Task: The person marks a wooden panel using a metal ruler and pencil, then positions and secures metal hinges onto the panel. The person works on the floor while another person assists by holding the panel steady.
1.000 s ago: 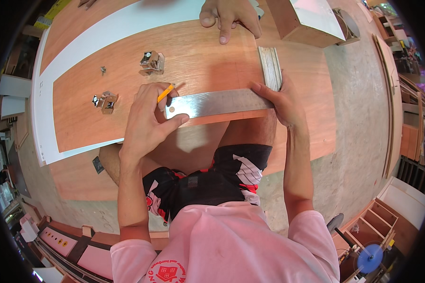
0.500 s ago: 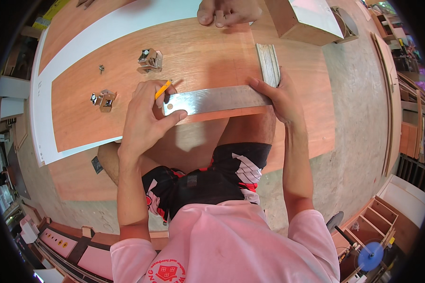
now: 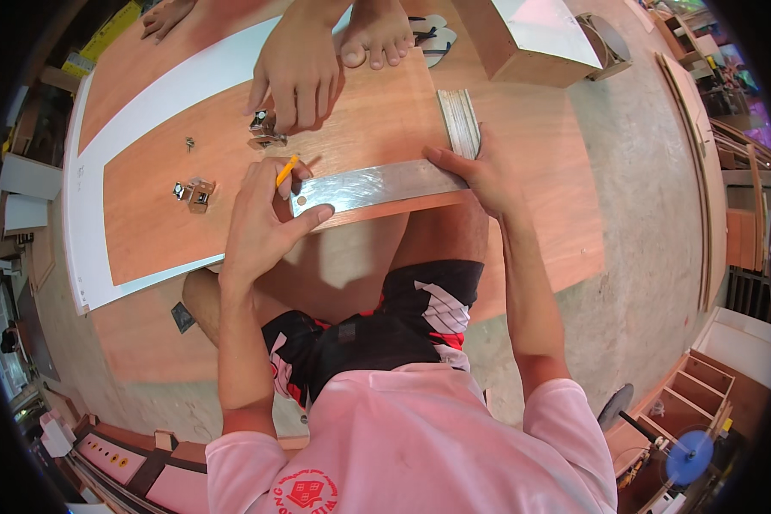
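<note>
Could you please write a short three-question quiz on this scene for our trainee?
1. Multiple choice: The pale striped straight bar is at which part of the flat silver metal blade? (a) left end; (b) right end; (c) middle.
2. True or false: The person's right hand holds the slim yellow pencil.
3. Short answer: Which bare body part shows just right of the co-worker's hand, the one by a boxy silver metal fitting?

Key: 1. b. 2. False; the pencil is in the left hand. 3. A foot.
</note>
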Demonstrator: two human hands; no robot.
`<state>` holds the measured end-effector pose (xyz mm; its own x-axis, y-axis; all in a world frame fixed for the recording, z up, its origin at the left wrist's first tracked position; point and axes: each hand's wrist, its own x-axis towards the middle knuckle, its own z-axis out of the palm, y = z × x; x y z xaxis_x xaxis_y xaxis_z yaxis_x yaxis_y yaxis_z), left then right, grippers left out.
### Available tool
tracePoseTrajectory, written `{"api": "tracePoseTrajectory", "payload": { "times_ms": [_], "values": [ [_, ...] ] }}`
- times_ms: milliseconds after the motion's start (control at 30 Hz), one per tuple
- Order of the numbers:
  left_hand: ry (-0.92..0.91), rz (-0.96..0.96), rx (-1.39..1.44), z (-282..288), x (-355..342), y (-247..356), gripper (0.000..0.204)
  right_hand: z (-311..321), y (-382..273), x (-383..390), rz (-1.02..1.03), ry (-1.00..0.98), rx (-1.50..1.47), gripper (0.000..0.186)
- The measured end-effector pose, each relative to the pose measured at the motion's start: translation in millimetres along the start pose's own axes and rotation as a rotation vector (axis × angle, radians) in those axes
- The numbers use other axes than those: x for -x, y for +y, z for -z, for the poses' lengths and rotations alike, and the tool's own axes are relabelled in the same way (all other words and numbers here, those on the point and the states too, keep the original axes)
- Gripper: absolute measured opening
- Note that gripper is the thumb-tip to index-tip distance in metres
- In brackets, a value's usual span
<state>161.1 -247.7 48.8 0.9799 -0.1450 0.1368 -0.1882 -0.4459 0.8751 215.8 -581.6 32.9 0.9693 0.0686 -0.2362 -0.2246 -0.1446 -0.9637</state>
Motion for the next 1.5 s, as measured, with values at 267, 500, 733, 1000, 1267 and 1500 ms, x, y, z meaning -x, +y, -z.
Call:
{"api": "tracePoseTrajectory", "payload": {
  "times_ms": [267,500,733,1000,1267,1500],
  "values": [
    [0.174,0.007,0.844,7.7,6.8,-9.9,0.023,-4.2,2.2,-4.4,0.055,0.042,0.101,0.086],
    [0.236,0.036,0.583,-7.0,19.6,28.1,0.027,-3.1,-0.1,2.2,0.002,0.043,0.040,0.087],
    [0.046,-0.060,0.143,-35.3,33.3,37.8,0.019,-3.5,0.8,-1.3,0.068,0.031,0.064,0.083],
    [0.012,-0.162,-0.107,-59.6,16.1,41.1,0.015,-3.6,4.7,-0.8,0.106,0.071,0.090,0.086],
    [0.021,-0.164,-0.117,-65.1,16.7,45.3,0.011,-1.0,8.7,-0.8,0.112,0.072,0.104,0.091],
    [0.033,-0.302,-0.230,-66.9,15.3,42.7,0.012,-0.7,6.6,-0.5,0.087,0.067,0.121,0.096]
  ]
}}
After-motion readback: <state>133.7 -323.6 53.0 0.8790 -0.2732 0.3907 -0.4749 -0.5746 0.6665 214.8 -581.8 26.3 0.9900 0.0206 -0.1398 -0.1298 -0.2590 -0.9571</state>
